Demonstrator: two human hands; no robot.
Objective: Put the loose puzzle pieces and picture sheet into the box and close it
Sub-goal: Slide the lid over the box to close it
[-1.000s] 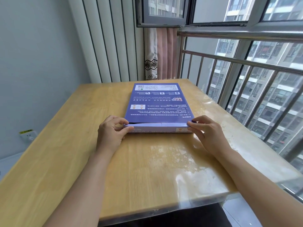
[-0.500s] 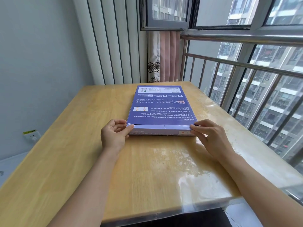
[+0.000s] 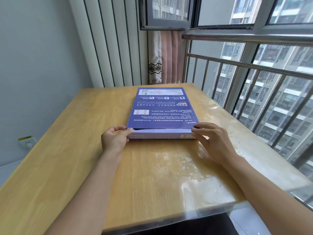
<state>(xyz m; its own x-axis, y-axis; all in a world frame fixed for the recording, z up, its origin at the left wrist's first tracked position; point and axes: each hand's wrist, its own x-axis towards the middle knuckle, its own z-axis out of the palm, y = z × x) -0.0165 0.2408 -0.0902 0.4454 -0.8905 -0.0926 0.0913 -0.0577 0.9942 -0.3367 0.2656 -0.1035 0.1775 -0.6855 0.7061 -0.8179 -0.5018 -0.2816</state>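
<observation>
1. Two hands meet the box (image 3: pixel 162 111) at its near end: your left hand (image 3: pixel 114 140) pinches the near-left corner, thumb on top, and your right hand (image 3: pixel 214 141) pinches the near-right corner with fingers extended.
2. Beyond your hands, the box lies flat on the surface (image 3: pixel 84 158), printed purple face up, its far end toward the curtain (image 3: pixel 163 56).
3. No loose pieces or picture sheet show around the box, so packing looks done.
4. A dark gap remains along the box's near edge; closing it seems to be what is left.
</observation>
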